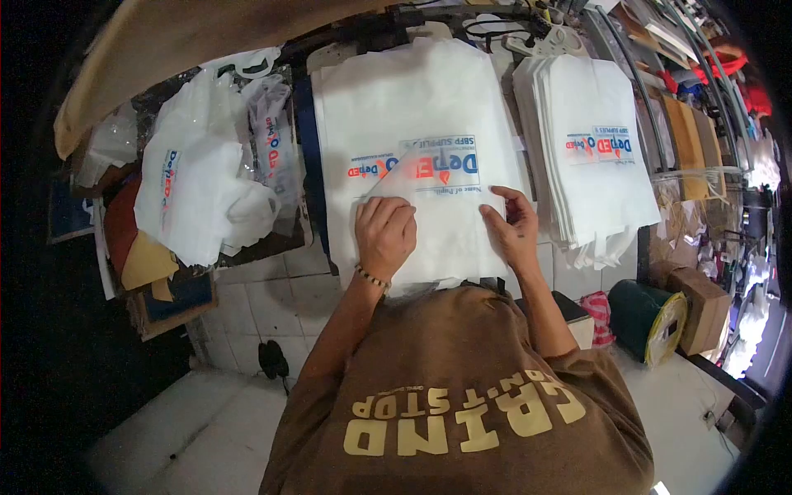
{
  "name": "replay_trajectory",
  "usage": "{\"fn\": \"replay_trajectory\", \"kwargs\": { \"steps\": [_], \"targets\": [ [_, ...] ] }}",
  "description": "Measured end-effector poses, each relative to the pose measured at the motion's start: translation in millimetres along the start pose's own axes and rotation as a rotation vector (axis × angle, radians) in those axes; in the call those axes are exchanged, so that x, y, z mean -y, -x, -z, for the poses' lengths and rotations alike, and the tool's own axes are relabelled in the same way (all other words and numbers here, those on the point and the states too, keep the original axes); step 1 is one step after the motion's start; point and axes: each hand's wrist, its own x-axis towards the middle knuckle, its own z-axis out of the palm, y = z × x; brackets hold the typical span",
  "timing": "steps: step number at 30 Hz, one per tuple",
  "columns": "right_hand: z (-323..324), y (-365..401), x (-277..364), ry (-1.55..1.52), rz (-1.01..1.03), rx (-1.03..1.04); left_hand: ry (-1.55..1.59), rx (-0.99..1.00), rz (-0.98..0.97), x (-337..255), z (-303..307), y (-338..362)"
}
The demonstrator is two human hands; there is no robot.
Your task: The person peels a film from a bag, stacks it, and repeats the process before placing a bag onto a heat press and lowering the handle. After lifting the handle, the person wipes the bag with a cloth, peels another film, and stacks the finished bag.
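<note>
A stack of white printed bags or sheets [412, 91] lies in front of me, with red and blue lettering on the top one. My left hand [385, 235] has its fingers curled together on the lower left part of the stack, at a raised, see-through fold of the top sheet; what the fingertips pinch is too small to make out. At the right side of the print, my right hand [513, 227] rests with thumb and index finger apart, nothing visible between them.
Another white printed stack [586, 115] stands to the right. White printed bags [194, 173] lie at the left. A brown curved panel [190, 41] hangs over the upper left. A green roll [639, 318] and a cardboard box [701, 309] are at the lower right.
</note>
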Motion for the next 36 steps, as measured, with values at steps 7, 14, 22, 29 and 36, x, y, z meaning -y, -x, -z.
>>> {"fn": "replay_trajectory", "kwargs": {
  "steps": [7, 14, 22, 29, 36],
  "targets": [
    [3, -2, -12, -0.015, 0.087, -0.006, 0.051, 0.057, -0.015, -21, 0, 3],
    [0, -1, -6, -0.044, 0.069, -0.003, 0.151, 0.101, -0.033, -35, 0, 3],
    [3, -2, -10, -0.001, 0.106, -0.006, 0.241, 0.249, -0.024, -53, 6, 4],
    [-1, 1, 3, -0.078, 0.107, -0.043, 0.483, 0.466, -0.045, -71, 17, 0],
    [10, -7, 4, 0.252, -0.079, -0.036, 1.027, 0.669, 0.217, -37, 140, -7]
  ]
}}
